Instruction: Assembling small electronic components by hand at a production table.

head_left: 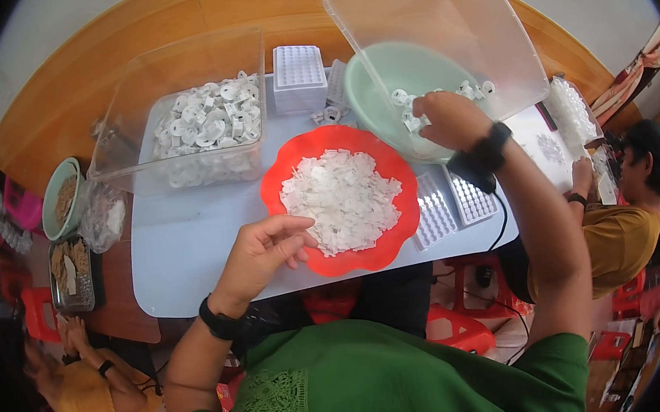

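A red scalloped bowl [278,195] heaped with small flat white plastic pieces [337,201] stands in front of me. My left hand [267,254] is at its near left rim, fingers curled and thumb drawn toward the forefinger; whatever lies between them is too small to make out. My right hand [452,121] reaches into the pale green basin [370,85], fingertips bent down and closed beside several white round plastic parts [414,120]. Whether it grips one of them is hidden by the fingers. Both wrists wear black bands.
A clear bin [125,157] of white round parts stands left, near stacked white trays [300,83]. A tilted clear lid or bin [438,0] overlaps the basin. Dimpled trays [434,212] lie right of the bowl, beside a black cable [504,218]. People in yellow [624,247] sit either side.
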